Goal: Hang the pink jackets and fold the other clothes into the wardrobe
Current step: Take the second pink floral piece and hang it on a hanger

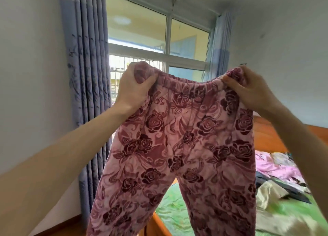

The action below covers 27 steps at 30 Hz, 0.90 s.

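— Both hands are raised in front of the window point(159, 40), is that right?

— Yes. The left hand point(134, 88) grips one end of the waistband, with the fingers curled round a bunch of the cloth and the thumb pressed on the front. The right hand point(248, 88) pinches the other end in the same way, thumb on the front side. Neither hand is spread; both are closed on the fabric.

— And what do they hold?

— A pair of pink trousers point(186, 147) with dark red roses printed on them (the cloth looks soft and thick, like fleece). The elastic waistband is stretched between the two hands, and the two legs hang straight down and go out of view at the bottom edge. The trousers are in the air and touch nothing else that I can see.

— What is behind them?

— Below, between and to the right of the legs, a bed point(168, 209) with a green cover and a wooden frame. On the bed, at the right, lies a heap of other clothes point(276, 173): something pink-purple, something dark, something pale yellow. They are blurred, so I cannot tell the garments apart. Blue-purple curtains point(85, 75) hang at both sides of the window.

— The wardrobe?

— It does not show in this view.
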Each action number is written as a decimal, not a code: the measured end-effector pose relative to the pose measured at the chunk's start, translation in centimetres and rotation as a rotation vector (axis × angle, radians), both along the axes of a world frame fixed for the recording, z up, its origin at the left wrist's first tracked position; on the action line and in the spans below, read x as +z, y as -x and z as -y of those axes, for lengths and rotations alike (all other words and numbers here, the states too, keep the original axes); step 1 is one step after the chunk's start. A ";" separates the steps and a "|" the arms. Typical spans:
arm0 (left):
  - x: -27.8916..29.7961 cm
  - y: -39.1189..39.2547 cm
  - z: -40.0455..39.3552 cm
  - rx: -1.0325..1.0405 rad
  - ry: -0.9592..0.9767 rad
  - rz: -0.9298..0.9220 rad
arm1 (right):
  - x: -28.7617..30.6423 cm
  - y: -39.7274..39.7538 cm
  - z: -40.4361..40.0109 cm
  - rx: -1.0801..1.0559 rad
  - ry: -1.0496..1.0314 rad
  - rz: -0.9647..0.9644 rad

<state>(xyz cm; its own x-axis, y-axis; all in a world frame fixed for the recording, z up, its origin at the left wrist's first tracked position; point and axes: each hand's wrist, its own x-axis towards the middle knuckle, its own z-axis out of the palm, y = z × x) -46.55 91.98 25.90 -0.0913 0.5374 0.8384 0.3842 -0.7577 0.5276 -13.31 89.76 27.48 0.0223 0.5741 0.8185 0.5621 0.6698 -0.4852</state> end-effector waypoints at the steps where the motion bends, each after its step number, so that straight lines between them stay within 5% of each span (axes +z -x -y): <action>1: 0.2 -1.2 -0.1 -0.023 0.007 -0.023 | -0.2 -1.4 0.2 -0.025 -0.009 0.029; 6: 0.3 -6.9 -0.9 -0.131 -0.018 -0.129 | -1.5 -7.4 1.4 -0.109 -0.019 0.058; 14: -0.9 -13.0 -3.9 -0.277 0.090 -0.168 | -1.6 -12.6 5.4 -0.157 0.095 -0.198; 20: -3.3 -15.9 -5.9 -0.447 0.143 -0.105 | -1.6 -14.5 8.5 -0.351 0.110 -0.071; 27: -5.7 -19.4 -8.8 -0.404 0.022 -0.254 | -3.8 -16.2 12.2 -0.616 0.160 0.039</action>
<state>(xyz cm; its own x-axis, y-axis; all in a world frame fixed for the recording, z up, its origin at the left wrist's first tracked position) -27.18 100.77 20.17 0.3348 0.5056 0.7952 0.1795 -0.8627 0.4729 2.93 77.61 23.73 0.3593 0.5808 0.7305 0.8406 0.1385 -0.5236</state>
